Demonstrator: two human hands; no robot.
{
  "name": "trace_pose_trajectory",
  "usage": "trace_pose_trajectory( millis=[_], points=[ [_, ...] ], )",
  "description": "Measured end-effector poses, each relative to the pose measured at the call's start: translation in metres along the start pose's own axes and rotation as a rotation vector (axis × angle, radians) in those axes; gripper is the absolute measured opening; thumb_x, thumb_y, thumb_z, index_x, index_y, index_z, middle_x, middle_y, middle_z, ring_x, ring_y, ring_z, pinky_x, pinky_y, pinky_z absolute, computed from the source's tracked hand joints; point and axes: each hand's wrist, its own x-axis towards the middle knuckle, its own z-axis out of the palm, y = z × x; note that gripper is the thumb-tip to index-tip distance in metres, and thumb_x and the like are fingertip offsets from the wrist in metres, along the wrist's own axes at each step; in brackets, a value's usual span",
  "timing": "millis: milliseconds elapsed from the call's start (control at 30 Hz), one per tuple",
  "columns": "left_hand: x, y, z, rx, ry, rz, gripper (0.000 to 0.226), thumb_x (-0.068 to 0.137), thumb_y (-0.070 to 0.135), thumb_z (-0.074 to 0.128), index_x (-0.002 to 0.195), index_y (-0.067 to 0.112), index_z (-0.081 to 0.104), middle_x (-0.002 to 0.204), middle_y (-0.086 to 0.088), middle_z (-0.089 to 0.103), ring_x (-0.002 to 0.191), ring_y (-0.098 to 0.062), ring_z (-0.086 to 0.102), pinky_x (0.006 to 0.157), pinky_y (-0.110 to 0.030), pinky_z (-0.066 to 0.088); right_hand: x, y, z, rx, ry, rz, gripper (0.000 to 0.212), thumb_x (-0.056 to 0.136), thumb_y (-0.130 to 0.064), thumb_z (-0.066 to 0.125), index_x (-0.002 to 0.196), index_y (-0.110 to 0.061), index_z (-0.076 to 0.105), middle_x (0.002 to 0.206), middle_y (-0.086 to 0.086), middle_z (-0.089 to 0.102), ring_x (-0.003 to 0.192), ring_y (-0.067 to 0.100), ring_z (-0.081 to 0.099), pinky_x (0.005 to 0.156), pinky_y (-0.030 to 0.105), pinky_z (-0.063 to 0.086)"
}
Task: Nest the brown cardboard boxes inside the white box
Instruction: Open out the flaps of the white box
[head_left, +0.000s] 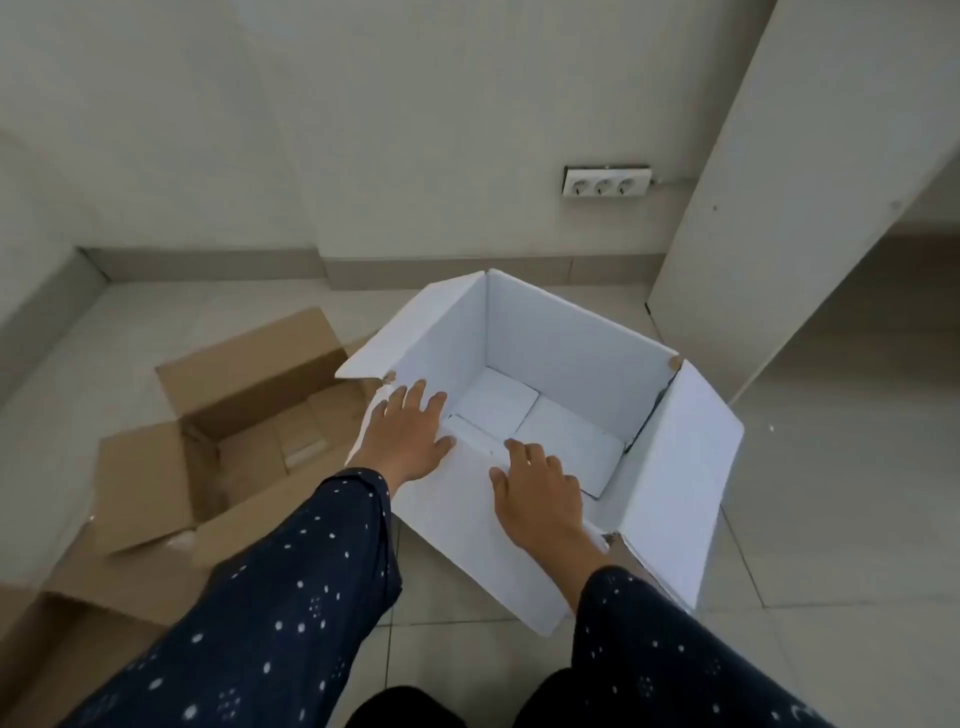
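Note:
The white box stands open on the tiled floor in front of me, its flaps spread outward and its inside bare. My left hand lies flat on the near flap at its left end, fingers apart. My right hand rests flat on the same flap, fingertips at the fold toward the inside. An open brown cardboard box sits on the floor just left of the white box, flaps out. A second piece of brown cardboard lies at the lower left, partly cut off by the frame.
A wall with a triple power socket runs behind the boxes. A tall white cabinet panel stands at the right, close to the white box's far corner. Bare tiles stretch to the right.

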Motion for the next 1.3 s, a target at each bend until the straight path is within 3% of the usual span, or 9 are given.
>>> trace_pose_trajectory(
  millis=[133,267,367,500,600,733,933,1133,1300],
  points=[
    [0.012,-0.010,0.021,-0.011,0.022,-0.007,0.058,0.094,0.057,0.034,0.143,0.027,0.034,0.159,-0.006,0.019,0.147,-0.029,0.005,0.117,-0.050,0.012,0.001,0.016,0.021,-0.056,0.085,-0.085,0.034,0.101,-0.033,0.024,0.125,-0.022,0.045,0.118,-0.002,0.059,0.105,0.021,0.054,0.089,0.037,0.042],
    [0.025,-0.002,0.034,-0.021,0.161,-0.009,0.050,0.090,0.061,0.036,0.123,0.027,0.052,0.140,-0.004,0.046,0.142,-0.032,0.020,0.115,-0.052,0.019,0.022,0.045,0.015,-0.119,0.195,-0.201,0.021,0.099,-0.027,0.035,0.107,-0.021,0.054,0.091,-0.005,0.064,0.079,0.017,0.058,0.056,0.027,0.035],
    [0.035,0.021,0.043,-0.071,0.271,-0.023,0.043,0.090,0.055,0.044,0.117,0.024,0.058,0.127,-0.007,0.057,0.133,-0.033,0.033,0.112,-0.048,0.027,0.048,0.077,-0.001,-0.206,0.219,-0.271,0.013,0.097,-0.026,0.044,0.100,-0.021,0.056,0.080,-0.004,0.065,0.071,0.018,0.059,0.046,0.027,0.029],
    [0.049,0.052,0.053,-0.133,0.311,0.025,0.033,0.095,0.039,0.046,0.124,0.024,0.051,0.130,-0.007,0.055,0.134,-0.035,0.031,0.111,-0.048,0.030,0.086,0.116,-0.027,-0.271,0.110,-0.257,0.019,0.099,-0.029,0.031,0.105,-0.025,0.049,0.089,-0.004,0.065,0.084,0.022,0.057,0.066,0.035,0.039],
    [0.054,0.065,0.050,-0.031,0.307,-0.023,0.046,0.092,0.049,0.044,0.134,0.029,0.043,0.145,-0.006,0.044,0.139,-0.036,0.027,0.114,-0.054,0.019,0.097,0.120,-0.034,-0.283,0.193,-0.144,0.020,0.096,-0.030,0.036,0.107,-0.028,0.053,0.098,-0.005,0.063,0.095,0.023,0.056,0.090,0.046,0.032],
    [0.060,0.061,0.047,0.022,0.372,-0.197,0.054,0.087,0.061,0.045,0.130,0.029,0.049,0.151,-0.016,0.034,0.139,-0.046,0.020,0.114,-0.058,0.000,0.098,0.098,-0.021,-0.114,0.242,-0.120,0.024,0.095,-0.037,0.036,0.110,-0.028,0.053,0.102,-0.006,0.061,0.100,0.022,0.054,0.104,0.051,0.024],
    [0.066,0.068,0.052,0.108,0.335,-0.140,0.042,0.095,0.047,0.039,0.131,0.028,0.048,0.136,-0.015,0.053,0.130,-0.040,0.042,0.114,-0.055,0.020,0.114,0.118,-0.026,-0.167,0.188,-0.127,0.020,0.099,-0.026,0.028,0.105,-0.027,0.047,0.092,-0.003,0.059,0.094,0.023,0.054,0.107,0.055,0.023],
    [0.063,0.082,0.042,-0.045,0.237,-0.066,0.056,0.092,0.041,0.045,0.145,0.034,0.028,0.154,-0.007,0.032,0.138,-0.040,0.027,0.115,-0.048,0.021,0.114,0.130,-0.045,-0.206,0.122,-0.069,0.025,0.098,-0.026,0.031,0.114,-0.024,0.050,0.107,0.000,0.060,0.109,0.027,0.051,0.111,0.057,0.020],
    [0.028,0.032,0.035,-0.168,0.541,-0.087,0.048,0.086,0.025,0.053,0.133,0.024,0.045,0.145,-0.005,0.041,0.122,-0.027,0.044,0.096,-0.040,0.046,0.103,0.066,-0.040,-0.074,0.249,-0.235,0.034,0.092,-0.027,0.044,0.125,-0.024,0.053,0.124,-0.001,0.057,0.117,0.024,0.046,0.110,0.047,0.028]
  ],
)
